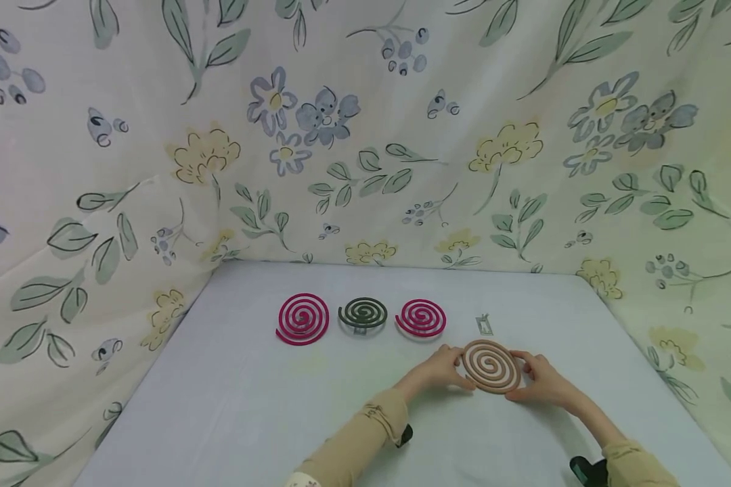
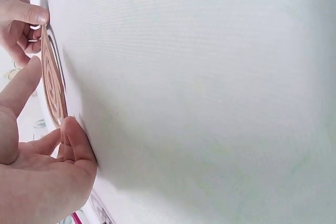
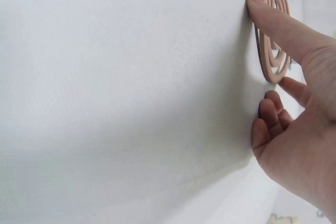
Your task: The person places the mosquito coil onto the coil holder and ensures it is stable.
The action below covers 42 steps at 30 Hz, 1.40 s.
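A brown mosquito coil lies nearly flat just above or on the white table, between my two hands. My left hand holds its left edge with thumb and fingertips. On the opposite edge, my right hand grips with the thumb in front and a finger behind. The right wrist view shows the coil tilted close to the surface; whether it touches cannot be told. Just behind it stands a small metal coil stand.
Left of the stand, a dark green coil sits between two magenta coils, one on the left and one on the right. A metal stand shows under the green one. Floral cloth hangs behind the white table.
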Motion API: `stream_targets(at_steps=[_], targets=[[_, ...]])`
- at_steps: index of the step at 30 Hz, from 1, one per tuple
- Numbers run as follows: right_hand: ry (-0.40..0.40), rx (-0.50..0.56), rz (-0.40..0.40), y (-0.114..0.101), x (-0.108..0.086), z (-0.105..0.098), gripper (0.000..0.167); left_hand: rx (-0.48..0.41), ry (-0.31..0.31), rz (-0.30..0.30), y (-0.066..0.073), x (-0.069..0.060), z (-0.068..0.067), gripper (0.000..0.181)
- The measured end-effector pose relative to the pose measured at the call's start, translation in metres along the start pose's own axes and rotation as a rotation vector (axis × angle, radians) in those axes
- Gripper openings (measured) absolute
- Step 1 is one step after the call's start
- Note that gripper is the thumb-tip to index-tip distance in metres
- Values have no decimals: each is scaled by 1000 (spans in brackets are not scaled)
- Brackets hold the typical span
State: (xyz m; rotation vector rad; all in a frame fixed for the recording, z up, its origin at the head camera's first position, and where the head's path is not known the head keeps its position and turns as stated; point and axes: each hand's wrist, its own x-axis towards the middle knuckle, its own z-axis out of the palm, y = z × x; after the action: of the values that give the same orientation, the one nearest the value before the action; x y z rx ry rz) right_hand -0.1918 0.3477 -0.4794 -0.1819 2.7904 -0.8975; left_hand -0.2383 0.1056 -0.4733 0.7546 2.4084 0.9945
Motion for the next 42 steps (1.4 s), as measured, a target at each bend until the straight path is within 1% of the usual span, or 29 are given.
stream_targets(at_steps=[3, 8, 12, 14, 18, 21, 27, 31, 33, 36, 39, 42], targets=[[22, -6, -15, 0, -1, 2, 89, -120, -13, -10, 0, -3, -3, 65], [44, 12, -33, 0, -4, 4, 90, -264, -20, -43, -1, -7, -4, 71], [73, 59, -43, -1, -6, 5, 91, -371, 9, -62, -4, -8, -2, 70], [83, 88, -60, -1, -6, 6, 91, -413, 31, -63, -6, -9, -1, 69], [93, 168, -94, -3, -6, 10, 90, -470, 59, -39, -8, -9, 1, 70], [94, 219, -109, -5, -6, 11, 90, -504, 75, -5, -9, -8, 3, 73], [94, 330, -131, -10, -9, 7, 91, -624, 109, 55, -9, -8, 9, 79], [82, 434, -103, -16, -12, 1, 94, -652, 165, 80, -4, -8, 10, 78], [55, 481, -107, -18, -12, -2, 94, -665, 197, 91, -1, -7, 10, 77], [3, 559, -119, -18, -11, -6, 90, -689, 234, 82, 3, -4, 10, 77], [-26, 603, -139, -14, -9, -10, 85, -654, 262, 65, 6, 0, 10, 79], [-9, 627, -141, -12, -6, -10, 84, -611, 303, 50, 7, 6, 12, 79]])
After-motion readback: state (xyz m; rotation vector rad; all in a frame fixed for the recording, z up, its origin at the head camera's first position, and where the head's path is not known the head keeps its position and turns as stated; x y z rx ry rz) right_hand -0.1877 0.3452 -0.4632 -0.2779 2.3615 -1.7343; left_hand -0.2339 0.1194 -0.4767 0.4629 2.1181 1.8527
